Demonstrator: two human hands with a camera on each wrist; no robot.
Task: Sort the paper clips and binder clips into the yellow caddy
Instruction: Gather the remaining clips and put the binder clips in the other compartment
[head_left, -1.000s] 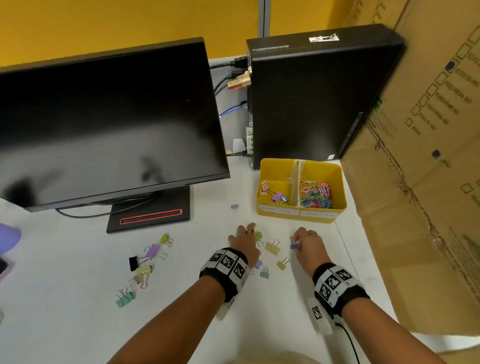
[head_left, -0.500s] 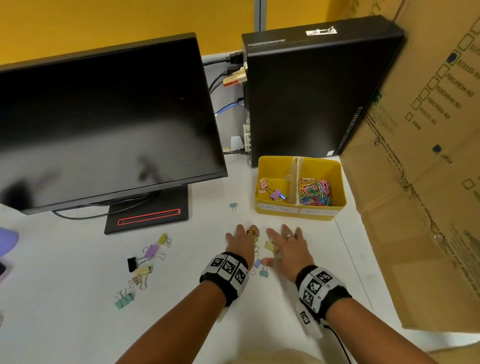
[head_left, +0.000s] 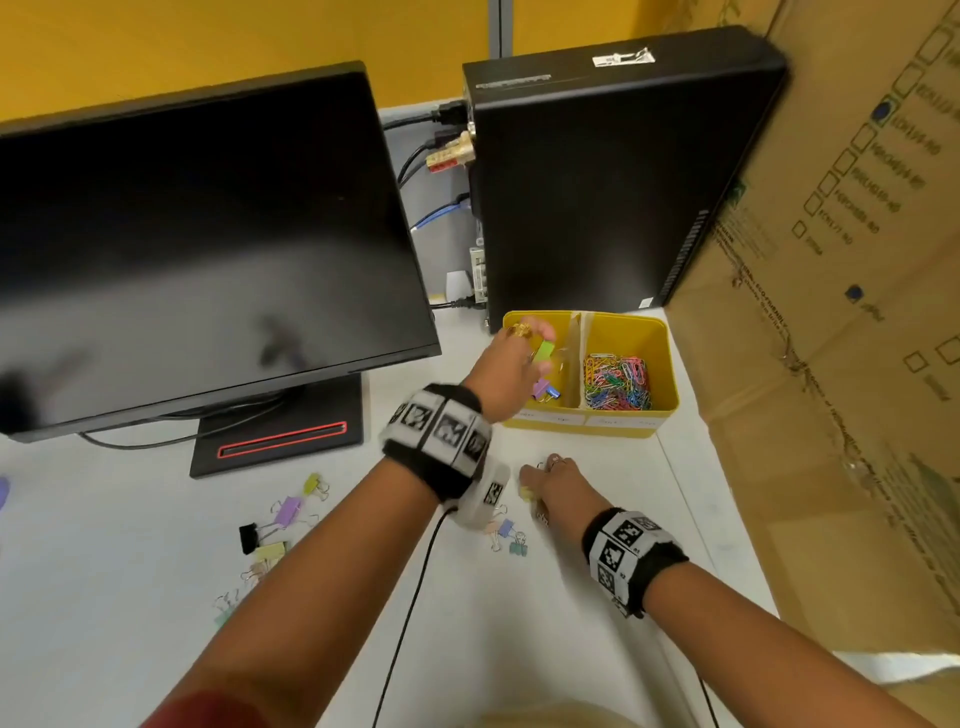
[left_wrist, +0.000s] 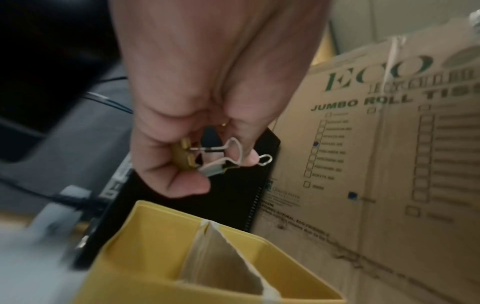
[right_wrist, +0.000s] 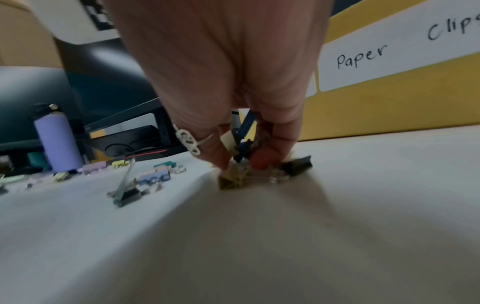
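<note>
The yellow caddy (head_left: 587, 423) stands near the black tower, with a divider down its middle. Coloured paper clips (head_left: 617, 382) fill its right compartment, and a few binder clips (head_left: 545, 391) lie in the left one. My left hand (head_left: 540, 345) hovers over the left compartment and pinches a green binder clip (head_left: 544, 352); the left wrist view shows the clip's wire handles (left_wrist: 233, 152) between the fingertips. My right hand (head_left: 535, 483) is down on the table in front of the caddy. It pinches a blue binder clip (right_wrist: 245, 135), fingertips on a yellow binder clip (right_wrist: 232, 182).
Several loose binder clips (head_left: 285, 512) lie on the white table in front of the monitor stand, a few more (head_left: 511, 538) beside my left wrist. The monitor (head_left: 197, 249), black PC tower (head_left: 597, 171) and cardboard box (head_left: 831, 312) ring the area. A purple bottle (right_wrist: 58, 139) stands far left.
My left hand rose from the table with the green binder clip and now hangs over the caddy's left compartment. My right hand shifted left and stays low among the clips.
</note>
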